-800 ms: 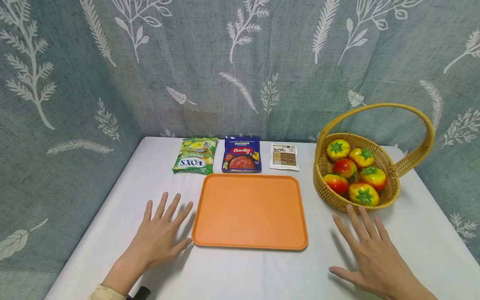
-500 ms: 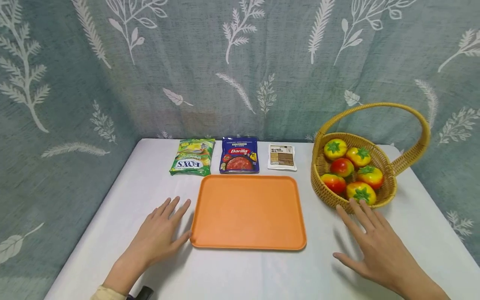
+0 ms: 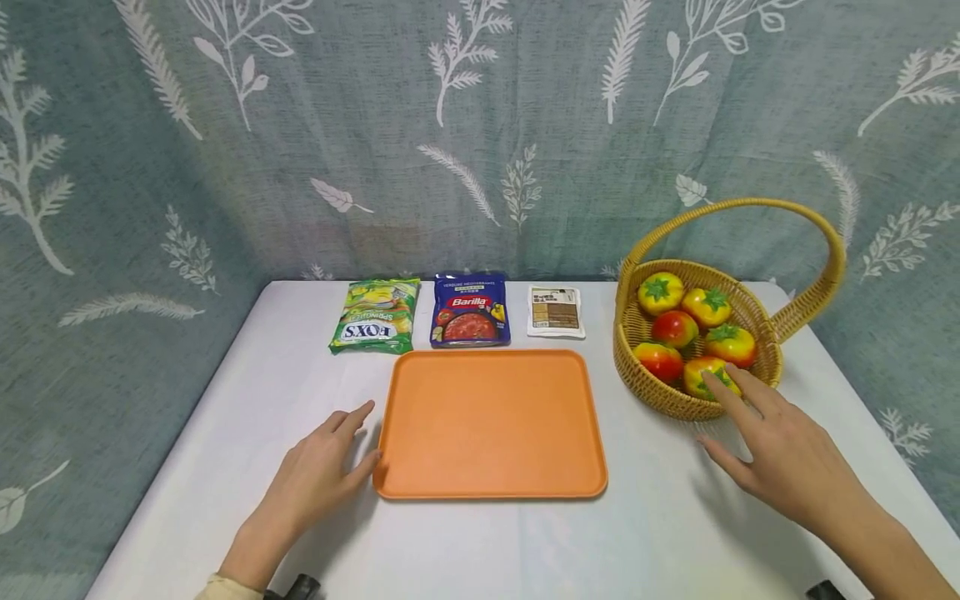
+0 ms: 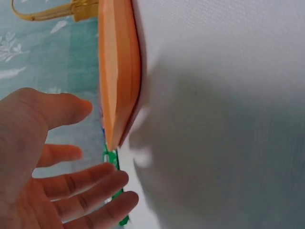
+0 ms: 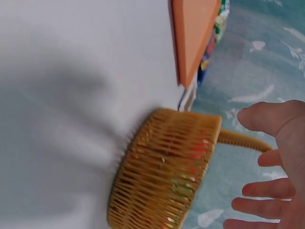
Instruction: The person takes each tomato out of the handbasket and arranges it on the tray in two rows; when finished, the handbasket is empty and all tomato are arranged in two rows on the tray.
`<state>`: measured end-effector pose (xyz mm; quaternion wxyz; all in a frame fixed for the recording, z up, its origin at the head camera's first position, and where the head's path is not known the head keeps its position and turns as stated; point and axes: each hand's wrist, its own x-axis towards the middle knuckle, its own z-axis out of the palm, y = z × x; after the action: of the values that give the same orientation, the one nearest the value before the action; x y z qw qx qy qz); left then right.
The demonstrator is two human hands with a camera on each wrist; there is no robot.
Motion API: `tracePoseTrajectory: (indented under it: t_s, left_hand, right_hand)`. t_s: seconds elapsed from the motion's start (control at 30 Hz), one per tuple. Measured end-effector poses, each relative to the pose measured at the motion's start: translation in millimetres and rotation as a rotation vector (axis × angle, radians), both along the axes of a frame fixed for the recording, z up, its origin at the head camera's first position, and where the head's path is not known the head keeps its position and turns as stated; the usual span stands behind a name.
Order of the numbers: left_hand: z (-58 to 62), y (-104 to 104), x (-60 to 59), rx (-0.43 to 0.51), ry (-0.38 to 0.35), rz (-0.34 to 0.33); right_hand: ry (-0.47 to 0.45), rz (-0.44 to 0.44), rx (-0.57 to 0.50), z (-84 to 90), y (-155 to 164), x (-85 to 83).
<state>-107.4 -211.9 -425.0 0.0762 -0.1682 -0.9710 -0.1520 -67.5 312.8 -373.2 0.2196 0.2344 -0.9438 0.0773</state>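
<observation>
My left hand [image 3: 318, 471] hovers at the left edge of the orange tray [image 3: 491, 425], thumb tip beside the rim, holding nothing. In the left wrist view its fingers spread loosely near the tray's side. My right hand [image 3: 791, 450] reaches over the near rim of the wicker basket [image 3: 652, 396], fingertips overlapping the closest tomato-like fruit [image 3: 697, 375] in the head view. Several more red and yellow fruits with green leaf tops, such as the one at the back left [image 3: 660, 292], lie in the basket. The right wrist view shows the right hand's fingers apart with nothing between them.
Behind the tray lie a green FOX'S bag [image 3: 375, 317], a blue Barilla pouch [image 3: 470, 310] and a small white and brown packet [image 3: 555, 312]. The basket's tall handle [image 3: 817, 296] arches up. A patterned curtain [image 3: 337, 125] borders the white table [image 3: 487, 550].
My right hand has moved forward and up over the basket's near rim, its fingers bending slightly. My left hand's fingers have drawn closer together by the tray. The head view has shifted a little.
</observation>
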Motion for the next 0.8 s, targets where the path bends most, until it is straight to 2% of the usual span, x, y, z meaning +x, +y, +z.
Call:
tracePoseTrajectory:
  t_s: [0.33,0.53,0.8]
  left_hand:
    - [-6.7,6,-5.5,0.029,-0.108,0.036]
    - [-8.3,9,-5.7,0.062,-0.124,0.033]
    - [-7.9,14,-9.9,0.133,-0.211,0.056]
  right_hand:
    - [0.002,-0.053,0.005,12.9,12,-20.1]
    - [-0.048,-0.104,0.013,16.9,15,-29.6]
    - [-0.058,-0.096,0.007,17.7,20,-44.3]
